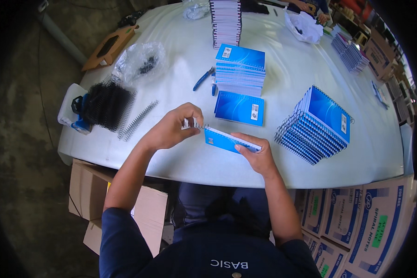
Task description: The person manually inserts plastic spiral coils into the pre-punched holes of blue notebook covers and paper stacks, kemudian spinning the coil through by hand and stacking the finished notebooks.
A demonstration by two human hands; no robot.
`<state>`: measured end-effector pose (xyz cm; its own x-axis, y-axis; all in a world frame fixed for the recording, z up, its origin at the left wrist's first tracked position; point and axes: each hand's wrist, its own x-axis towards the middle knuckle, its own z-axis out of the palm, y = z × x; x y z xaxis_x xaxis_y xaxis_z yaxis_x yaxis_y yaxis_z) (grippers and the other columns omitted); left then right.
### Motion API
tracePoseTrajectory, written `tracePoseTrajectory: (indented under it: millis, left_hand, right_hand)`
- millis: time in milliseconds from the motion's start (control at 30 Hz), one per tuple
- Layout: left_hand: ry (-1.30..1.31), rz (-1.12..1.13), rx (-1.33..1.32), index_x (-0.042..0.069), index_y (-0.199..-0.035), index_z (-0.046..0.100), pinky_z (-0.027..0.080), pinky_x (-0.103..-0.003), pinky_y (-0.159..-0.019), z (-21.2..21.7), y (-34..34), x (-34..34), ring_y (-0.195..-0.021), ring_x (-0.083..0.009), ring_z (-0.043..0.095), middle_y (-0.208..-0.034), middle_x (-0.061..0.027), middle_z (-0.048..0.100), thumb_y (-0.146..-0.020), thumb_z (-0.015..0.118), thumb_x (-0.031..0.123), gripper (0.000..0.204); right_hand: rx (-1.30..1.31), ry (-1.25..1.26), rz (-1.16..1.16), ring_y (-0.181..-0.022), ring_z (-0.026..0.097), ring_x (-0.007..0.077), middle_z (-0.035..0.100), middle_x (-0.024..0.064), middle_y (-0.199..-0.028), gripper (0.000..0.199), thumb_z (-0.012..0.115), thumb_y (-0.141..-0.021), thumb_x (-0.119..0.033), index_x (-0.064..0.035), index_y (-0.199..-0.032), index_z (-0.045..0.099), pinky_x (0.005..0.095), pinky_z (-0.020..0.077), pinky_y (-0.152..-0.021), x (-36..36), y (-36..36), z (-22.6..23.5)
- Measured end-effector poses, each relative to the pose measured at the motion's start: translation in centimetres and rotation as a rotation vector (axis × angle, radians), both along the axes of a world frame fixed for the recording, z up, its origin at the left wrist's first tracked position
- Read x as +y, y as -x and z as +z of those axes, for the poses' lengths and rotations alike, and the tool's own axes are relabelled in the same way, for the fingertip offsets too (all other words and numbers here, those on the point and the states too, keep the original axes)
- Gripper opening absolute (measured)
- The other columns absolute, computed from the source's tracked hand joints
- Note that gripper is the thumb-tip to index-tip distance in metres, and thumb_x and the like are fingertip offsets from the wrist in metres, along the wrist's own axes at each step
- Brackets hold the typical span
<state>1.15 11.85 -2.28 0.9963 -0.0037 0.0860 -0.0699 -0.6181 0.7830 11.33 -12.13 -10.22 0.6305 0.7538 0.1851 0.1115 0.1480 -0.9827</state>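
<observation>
My right hand (259, 154) grips a small blue notebook (221, 141) by its right end, thumb on the cover and fingers behind. A row of punched holes runs along its upper edge. At its left corner my left hand (171, 127) pinches a dark wire coil (202, 126), whose turns reach the corner of the edge; how far it passes through the holes is too small to tell. Just beyond lie loose blue notebooks (238, 107), in front of a taller stack of blue notebooks (240, 76). Blue-handled pliers (203, 79) lie left of that stack.
A leaning pile of coil-bound notebooks (317, 125) stands on the right of the white-covered table (171, 164). Left are black coils (107, 104), loose coils (138, 120) and a plastic bag (141, 60). Cartons (340, 208) sit below right, an open box (146, 204) below left. Another person (317, 9) is far right.
</observation>
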Motion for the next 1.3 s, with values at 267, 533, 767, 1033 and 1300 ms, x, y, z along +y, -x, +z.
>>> tracePoseTrajectory:
  millis: [267,533,767,1033,1300]
  left_hand:
    - [-0.466,-0.151,0.06,0.001,-0.094,0.061,0.048,-0.036,-0.073,2.7,-0.9,-1.6,-0.082,-0.0286,0.062,-0.09,-0.0136,0.064,-0.079,0.068,0.01,0.019]
    - [-0.139,0.04,0.262,0.001,-0.104,0.057,0.046,-0.029,-0.067,2.7,-0.2,-1.9,-0.073,-0.0172,0.056,-0.085,-0.0089,0.062,-0.087,0.062,0.015,0.023]
    - [0.243,0.189,0.209,0.003,-0.111,0.052,0.041,-0.021,-0.059,-0.2,1.5,-1.3,-0.061,-0.0087,0.046,-0.081,-0.0032,0.056,-0.094,0.052,0.015,0.021]
    - [1.279,0.342,0.675,0.008,-0.105,0.049,0.027,-0.018,-0.04,-0.5,2.0,-1.0,-0.044,-0.0043,0.032,-0.069,-0.0007,0.047,-0.099,0.043,0.022,0.017]
    - [-0.418,0.167,-0.25,0.006,-0.11,0.057,0.039,-0.036,-0.094,-3.8,3.4,0.8,-0.109,-0.0275,0.047,-0.111,-0.0097,0.055,-0.077,0.052,-0.006,0.035]
  right_hand:
    - [-0.062,0.134,-0.008,-0.083,0.058,0.0106,0.068,0.0101,-0.097,0.027,0.062,-0.086,-0.007,-0.0004,-0.112,0.063,0.0253,0.0469,-0.077,-0.1,0.2,-0.3]
    - [-0.093,0.096,-0.031,-0.084,0.06,0.0124,0.069,0.0123,-0.099,0.026,0.062,-0.086,-0.007,-0.0015,-0.111,0.063,0.0262,0.0473,-0.078,-0.2,0.2,-0.7]
    - [-0.098,0.1,-0.041,-0.087,0.06,0.0125,0.068,0.0125,-0.101,0.026,0.06,-0.086,-0.005,-0.0014,-0.111,0.063,0.0259,0.0469,-0.08,-0.2,0.3,-0.4]
    - [-0.142,0.08,-0.028,-0.09,0.061,0.0132,0.068,0.012,-0.104,0.026,0.059,-0.086,-0.003,-0.0014,-0.111,0.063,0.0258,0.0468,-0.082,-0.2,0.2,-0.2]
    - [-0.085,-0.002,-0.094,-0.098,0.059,0.0123,0.066,0.0092,-0.11,0.032,0.058,-0.085,0.001,-0.0023,-0.117,0.061,0.0242,0.0445,-0.086,0.1,0.7,0.4]
